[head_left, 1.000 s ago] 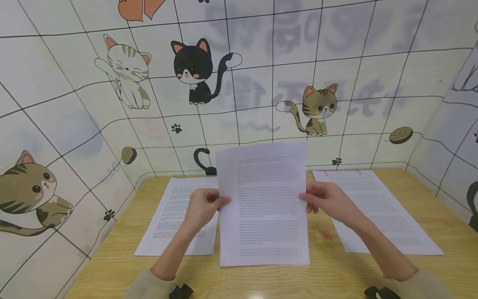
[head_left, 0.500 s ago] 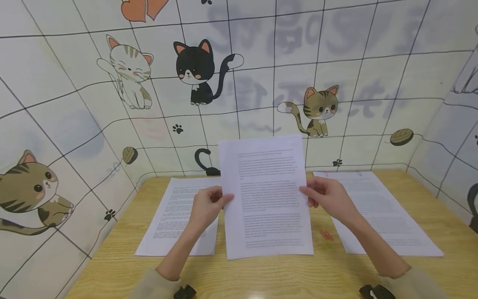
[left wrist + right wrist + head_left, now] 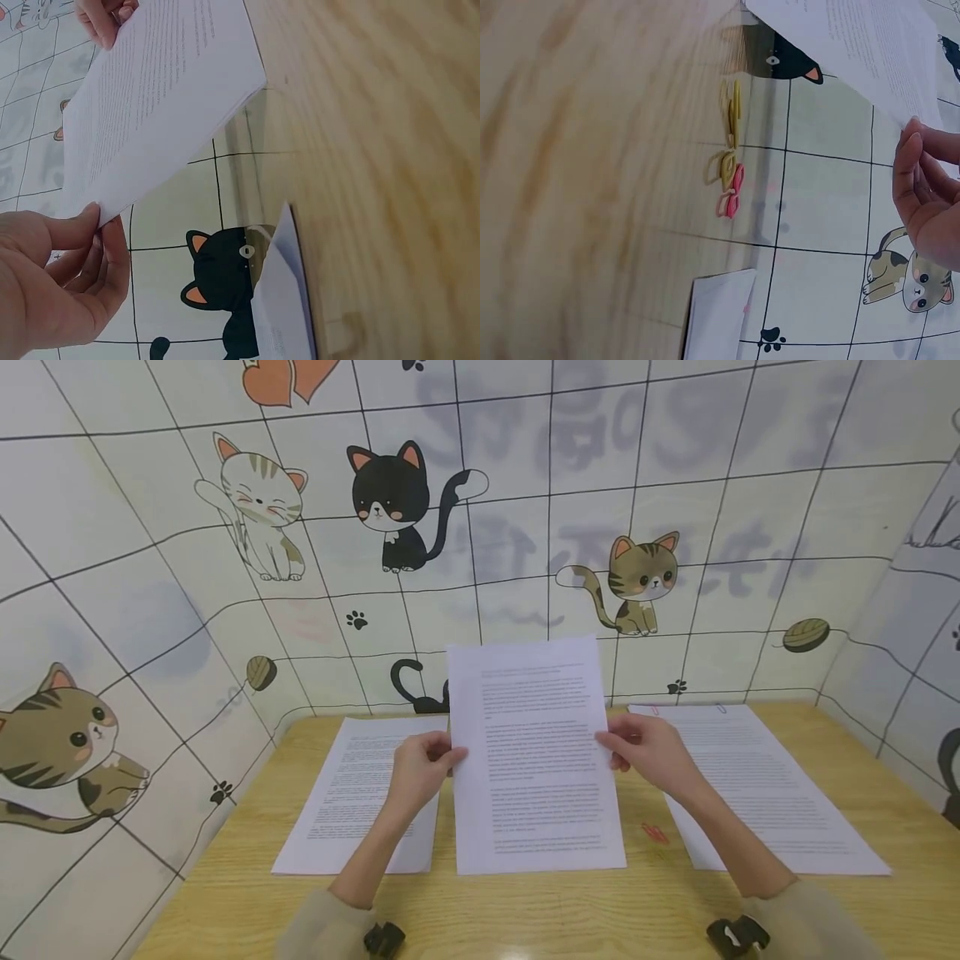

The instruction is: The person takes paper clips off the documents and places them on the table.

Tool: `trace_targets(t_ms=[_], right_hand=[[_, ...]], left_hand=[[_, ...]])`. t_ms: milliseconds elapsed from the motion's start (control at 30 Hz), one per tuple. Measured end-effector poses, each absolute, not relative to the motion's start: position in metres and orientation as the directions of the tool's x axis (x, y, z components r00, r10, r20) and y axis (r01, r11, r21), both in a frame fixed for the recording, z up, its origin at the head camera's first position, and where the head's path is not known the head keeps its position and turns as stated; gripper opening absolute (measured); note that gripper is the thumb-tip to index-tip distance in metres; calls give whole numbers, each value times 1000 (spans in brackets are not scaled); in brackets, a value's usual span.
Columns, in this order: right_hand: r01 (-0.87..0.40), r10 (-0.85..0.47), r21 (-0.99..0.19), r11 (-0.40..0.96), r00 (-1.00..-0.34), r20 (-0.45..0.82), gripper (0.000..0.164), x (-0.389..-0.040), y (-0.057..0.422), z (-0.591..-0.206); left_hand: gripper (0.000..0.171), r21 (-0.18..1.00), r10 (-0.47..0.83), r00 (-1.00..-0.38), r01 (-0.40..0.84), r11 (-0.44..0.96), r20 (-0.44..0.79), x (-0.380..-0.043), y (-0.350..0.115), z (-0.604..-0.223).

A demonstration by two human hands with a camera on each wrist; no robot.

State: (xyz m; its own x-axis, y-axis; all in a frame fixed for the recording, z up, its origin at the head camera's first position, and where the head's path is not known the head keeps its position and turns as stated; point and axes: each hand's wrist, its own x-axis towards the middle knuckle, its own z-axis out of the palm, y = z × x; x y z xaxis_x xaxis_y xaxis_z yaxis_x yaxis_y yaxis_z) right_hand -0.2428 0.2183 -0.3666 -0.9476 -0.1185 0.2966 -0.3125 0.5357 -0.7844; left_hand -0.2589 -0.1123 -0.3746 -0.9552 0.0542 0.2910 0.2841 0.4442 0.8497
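Upright above the table, a sheaf of printed paper hangs between both hands. My left hand pinches its left edge, thumb on the printed side. The right hand pinches the opposite edge at about the same height. From the left wrist view, the left thumb and fingers grip the paper's edge, and its lower corner shows more than one layer. In the right wrist view the sheaf's bottom edge is clear of the tabletop.
Printed papers lie on the left of the wooden table. More papers, with two paper clips at their top edge, lie on the right. Loose pink clips and yellow clips lie between. A cat-patterned wall stands behind.
The sheaf has risen a little, and its bottom edge sits higher above the table. Both hands have kept their grip; the right one has shifted slightly left and up.
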Motion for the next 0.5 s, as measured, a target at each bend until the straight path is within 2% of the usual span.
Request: trace_targets(t_ms=[267,500], right_hand=[[-264,-134,-747,610,-964,232,15,-258,218,-373],[-238,-157,-768,594,-971,179,16,-268,215,-377]], left_hand=[[8,846,35,-967,238,478,253,-271,-110,-382],[12,806,31,-971,215,552,237,-280,-107,-386]])
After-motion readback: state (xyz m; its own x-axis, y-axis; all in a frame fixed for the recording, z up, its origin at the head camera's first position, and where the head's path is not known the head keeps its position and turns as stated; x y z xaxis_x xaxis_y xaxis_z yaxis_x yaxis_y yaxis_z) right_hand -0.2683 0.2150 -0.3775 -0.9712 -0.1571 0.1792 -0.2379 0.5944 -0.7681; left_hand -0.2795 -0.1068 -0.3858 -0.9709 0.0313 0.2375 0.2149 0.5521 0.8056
